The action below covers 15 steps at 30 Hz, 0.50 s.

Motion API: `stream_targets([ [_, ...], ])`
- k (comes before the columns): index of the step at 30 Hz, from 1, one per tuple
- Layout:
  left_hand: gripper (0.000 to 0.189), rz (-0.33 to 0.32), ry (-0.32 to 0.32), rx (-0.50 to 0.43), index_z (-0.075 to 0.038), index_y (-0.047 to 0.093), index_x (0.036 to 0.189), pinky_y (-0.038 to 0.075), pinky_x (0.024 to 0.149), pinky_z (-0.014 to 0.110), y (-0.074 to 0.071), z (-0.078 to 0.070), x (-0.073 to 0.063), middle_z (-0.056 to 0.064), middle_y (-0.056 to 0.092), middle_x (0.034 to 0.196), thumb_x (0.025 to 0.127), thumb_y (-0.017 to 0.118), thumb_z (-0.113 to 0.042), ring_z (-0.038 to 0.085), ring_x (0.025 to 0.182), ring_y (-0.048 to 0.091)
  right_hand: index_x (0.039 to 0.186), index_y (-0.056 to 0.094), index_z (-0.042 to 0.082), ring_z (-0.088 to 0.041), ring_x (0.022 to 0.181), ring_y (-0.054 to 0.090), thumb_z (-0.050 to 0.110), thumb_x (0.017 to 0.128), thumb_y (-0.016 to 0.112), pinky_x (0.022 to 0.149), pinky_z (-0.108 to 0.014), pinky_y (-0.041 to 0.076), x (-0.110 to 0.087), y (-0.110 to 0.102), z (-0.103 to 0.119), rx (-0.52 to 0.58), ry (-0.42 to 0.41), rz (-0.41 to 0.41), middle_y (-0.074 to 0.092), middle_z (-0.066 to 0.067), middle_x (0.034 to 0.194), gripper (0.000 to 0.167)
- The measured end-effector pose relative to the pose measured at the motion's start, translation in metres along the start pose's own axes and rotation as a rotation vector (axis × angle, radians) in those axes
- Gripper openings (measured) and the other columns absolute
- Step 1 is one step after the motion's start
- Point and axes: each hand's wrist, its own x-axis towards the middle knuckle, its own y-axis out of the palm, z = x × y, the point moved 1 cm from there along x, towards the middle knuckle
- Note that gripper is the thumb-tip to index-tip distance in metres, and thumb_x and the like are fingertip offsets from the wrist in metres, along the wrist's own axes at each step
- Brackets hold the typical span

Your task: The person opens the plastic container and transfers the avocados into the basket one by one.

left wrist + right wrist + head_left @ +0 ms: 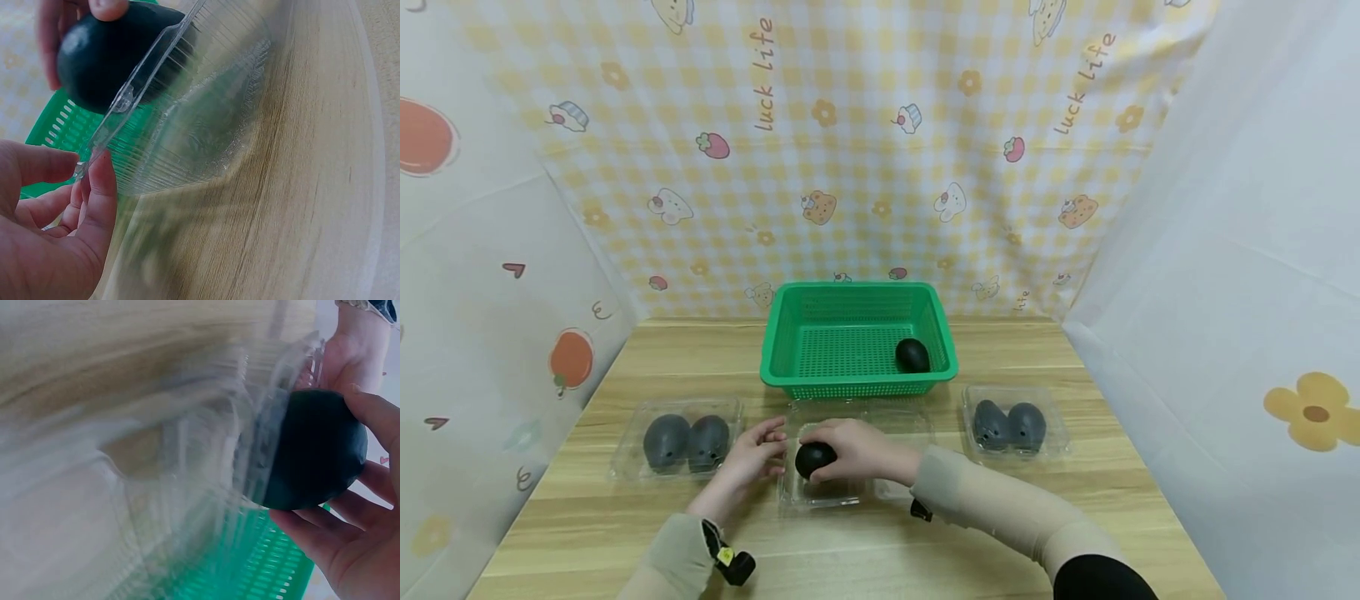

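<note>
The bench (865, 558) carries everything, and at its far side stands the green basket (850, 380). In front of the basket lies the open clear box (827, 502), one half to the left and the other spread to the right. To its left sits a closed clear box (628, 442) with two dark fruits (666, 442) inside; to its right is another closed box (1055, 425), also with two fruits (990, 427).

The right hand (853, 450) reaches over the open box, fingers and thumb curved round a dark fruit (815, 459) above the left half. Whether that fruit touches the box floor, I cannot tell. The left hand (748, 458) is at the left edge; the left wrist view shows its thumb and finger pinching the clear rim. One loose fruit (912, 356) rests in the basket's near right corner.

The step in hand looks like placing a first fruit into the open box, since no other fruit shows in it. The next move seems to call for easing the fruit down inside the left half and letting go gently, with the left hand steadying the rim: such light, thin plastic could slide or tip if knocked, and a round fruit might roll. The basket's fruit would then suit the remaining space.
</note>
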Motion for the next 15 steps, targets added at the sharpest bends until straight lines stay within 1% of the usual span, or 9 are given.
stream_targets([
  [5, 0.05, 0.001, 0.005, 0.007, 0.004, 0.035, 0.145, 0.053, 0.062, 0.029, 0.0, -0.001, -0.001, 0.01, 0.049, 0.104, 0.097, 0.048, 0.002, 0.017, 0.079, 0.054, 0.133, 0.059, 0.015, -0.009, 0.112, 0.057, 0.041, 0.086, 0.073, 0.088, -0.019, 0.046, 0.0, -0.009, 0.0, -0.015, -0.024, -0.035, 0.06, -0.001, 0.127, 0.055],
  [9, 0.05, -0.004, 0.003, 0.001, 0.005, 0.035, 0.145, 0.053, 0.061, 0.029, 0.001, -0.001, -0.002, 0.011, 0.049, 0.106, 0.097, 0.048, 0.002, 0.017, 0.077, 0.053, 0.132, 0.06, 0.016, -0.008, 0.112, 0.056, 0.04, 0.086, 0.073, 0.09, -0.019, 0.045, -0.001, -0.015, -0.002, -0.028, -0.037, -0.039, 0.06, 0.001, 0.126, 0.053],
  [15, 0.05, -0.004, 0.006, -0.01, 0.005, 0.035, 0.145, 0.053, 0.061, 0.028, 0.001, -0.001, -0.002, 0.013, 0.048, 0.107, 0.097, 0.048, 0.003, 0.017, 0.077, 0.053, 0.131, 0.06, 0.014, -0.01, 0.113, 0.056, 0.039, 0.086, 0.074, 0.09, -0.022, 0.047, -0.003, -0.026, -0.005, -0.037, -0.053, -0.053, 0.06, 0.0, 0.127, 0.053],
])
